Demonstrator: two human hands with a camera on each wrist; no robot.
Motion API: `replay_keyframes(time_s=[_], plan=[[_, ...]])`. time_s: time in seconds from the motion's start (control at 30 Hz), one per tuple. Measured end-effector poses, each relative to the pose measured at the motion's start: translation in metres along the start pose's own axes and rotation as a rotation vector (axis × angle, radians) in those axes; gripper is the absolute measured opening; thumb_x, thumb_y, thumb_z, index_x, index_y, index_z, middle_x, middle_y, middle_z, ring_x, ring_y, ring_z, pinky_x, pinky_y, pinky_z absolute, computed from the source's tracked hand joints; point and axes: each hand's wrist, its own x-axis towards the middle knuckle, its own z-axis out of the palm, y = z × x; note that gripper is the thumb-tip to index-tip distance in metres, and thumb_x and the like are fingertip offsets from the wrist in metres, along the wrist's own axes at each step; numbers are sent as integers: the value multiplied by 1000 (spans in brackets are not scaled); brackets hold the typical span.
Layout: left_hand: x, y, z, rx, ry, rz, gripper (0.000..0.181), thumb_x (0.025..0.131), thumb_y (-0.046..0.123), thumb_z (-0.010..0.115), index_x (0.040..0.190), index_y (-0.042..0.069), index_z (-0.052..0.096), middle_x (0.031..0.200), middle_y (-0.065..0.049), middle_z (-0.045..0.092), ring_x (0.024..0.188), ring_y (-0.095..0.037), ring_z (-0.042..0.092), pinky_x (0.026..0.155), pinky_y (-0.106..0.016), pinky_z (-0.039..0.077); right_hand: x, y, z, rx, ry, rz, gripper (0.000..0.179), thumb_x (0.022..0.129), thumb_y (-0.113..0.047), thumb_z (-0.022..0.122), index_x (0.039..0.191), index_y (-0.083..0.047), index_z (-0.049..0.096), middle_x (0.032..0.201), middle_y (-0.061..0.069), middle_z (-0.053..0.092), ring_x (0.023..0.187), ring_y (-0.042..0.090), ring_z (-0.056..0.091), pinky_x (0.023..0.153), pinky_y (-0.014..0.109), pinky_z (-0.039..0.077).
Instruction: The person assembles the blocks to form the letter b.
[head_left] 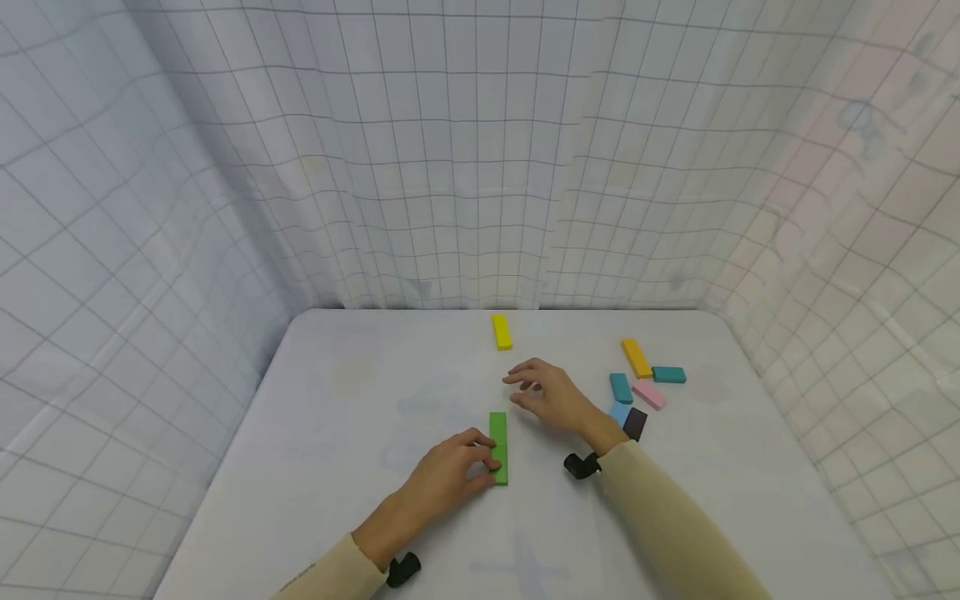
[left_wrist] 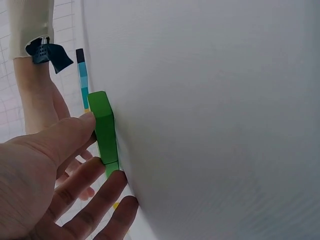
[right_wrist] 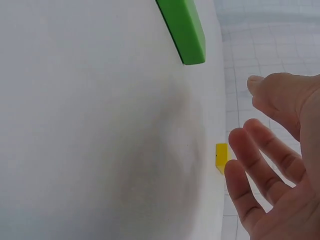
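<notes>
Two green blocks (head_left: pixel 498 427) lie end to end in a line on the white table. My left hand (head_left: pixel 453 471) is at their left side, with the thumb (left_wrist: pixel 86 120) against the nearer block (left_wrist: pixel 105 132) and the fingertips at the seam and along the side. No finger of it wraps round the far side. My right hand (head_left: pixel 551 397) hovers over the table beyond and to the right of the green pair, fingers loosely bent and apart, holding nothing. Past its fingertips lies a yellow block (head_left: pixel 502 332), which also shows in the right wrist view (right_wrist: pixel 221 157).
Right of my right hand lies a loose group: an orange-yellow block (head_left: pixel 636 358), two teal blocks (head_left: pixel 668 375), a pink block (head_left: pixel 649 394), a light blue block (head_left: pixel 619 413) and a dark block (head_left: pixel 635 424). My right forearm partly covers this group's near side. Gridded white curtains (head_left: pixel 465 167) surround the table.
</notes>
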Motion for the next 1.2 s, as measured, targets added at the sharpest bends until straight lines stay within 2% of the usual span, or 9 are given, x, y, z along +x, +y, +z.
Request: replay_keyframes(time_s=[0.3, 0.63, 0.8, 0.87, 1.03, 1.1, 1.2], plan=[[0, 0, 2, 9, 13, 3, 13, 97, 16, 97, 108, 14, 91, 133, -5, 81, 119, -25, 82, 106, -47, 69, 20, 12, -4, 3, 43, 55, 46, 112, -13, 80, 156, -5, 72, 162, 22, 63, 132, 41, 75, 112, 58, 66], [-1, 1, 1, -15, -4, -24, 13, 98, 17, 97, 110, 14, 91, 136, -5, 81, 123, -26, 81, 108, -49, 69, 38, 25, 0, -20, 27, 121, 57, 113, -18, 78, 166, -4, 62, 176, 26, 48, 143, 46, 68, 122, 64, 59], [-1, 3, 1, -23, -14, -33, 13, 98, 17, 96, 110, 14, 91, 136, -5, 81, 123, -27, 81, 108, -49, 69, 44, 35, 6, -3, 21, 137, 60, 114, -24, 77, 169, -7, 59, 180, 27, 43, 147, 48, 63, 124, 64, 57], [-1, 3, 1, -16, -14, -29, 13, 98, 17, 96, 110, 14, 91, 136, -5, 81, 123, -27, 81, 107, -49, 69, 47, 47, 11, -27, 30, 117, 60, 115, -27, 76, 169, -7, 58, 178, 28, 44, 146, 47, 63, 121, 60, 59], [-1, 3, 1, 0, -4, -16, 13, 98, 17, 96, 110, 14, 91, 136, -5, 81, 122, -27, 81, 107, -48, 69, 53, 45, 10, -54, 25, 107, 63, 113, -26, 78, 170, -7, 57, 179, 27, 45, 148, 48, 62, 123, 62, 57], [-1, 3, 1, 2, -4, -14, 13, 98, 17, 96, 111, 14, 91, 135, -5, 81, 122, -27, 81, 107, -48, 69, 53, 34, 6, -44, -1, 135, 66, 113, -25, 78, 173, -8, 54, 182, 25, 42, 152, 49, 59, 127, 68, 52], [-1, 3, 1, 1, -8, -15, 13, 99, 17, 96, 111, 14, 91, 135, -5, 81, 122, -27, 81, 106, -48, 69, 57, 32, 6, -74, -37, 168, 70, 114, -24, 77, 176, -9, 49, 187, 21, 38, 153, 48, 57, 127, 70, 50]])
